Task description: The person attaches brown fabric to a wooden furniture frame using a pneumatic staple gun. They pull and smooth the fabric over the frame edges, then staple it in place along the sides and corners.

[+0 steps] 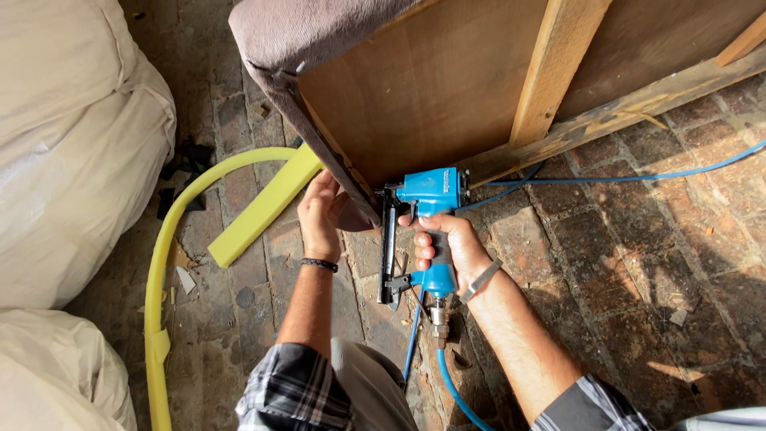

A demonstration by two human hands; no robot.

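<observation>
— Left of the staple gun (429, 227): two pale stuffed sacks (76, 136), well apart from it, one above the other. Nearer, one curved yellow foam strip (159, 263) plus one flat yellow foam offcut (259, 209), both lying on the brick floor (638, 263).

— And just beside the gun?

— Left hand (321, 214), grip closed on the grey fabric (319, 128), pinching its edge against the corner of the wooden frame (431, 88). Fabric soft and limp by the look of it, probably apt to slacken unless held taut near the edge.

— The gun itself?

— One only, blue body, black magazine to its left, nose touching the fabric edge at the frame's lower corner. Right hand (448, 243) wrapped fully round the handle, grip tight, forefinger up near the trigger. Looks like solid metal, likely fairly heavy for its size, rigid, not fragile; handle seems the sound place to hold, well away from the nose.

— Below it?

— One blue air hose (455, 391) coupled to the base of the handle, flexible, curling down. Probably tugs a little at the handle.

— Right of the gun?

— Another stretch of blue hose running off across the bricks; same hose or a second one, cannot tell. Above that, one pale upright batten (554, 64) on the frame.

— Hands counted?

— Two, one wristband each.
</observation>
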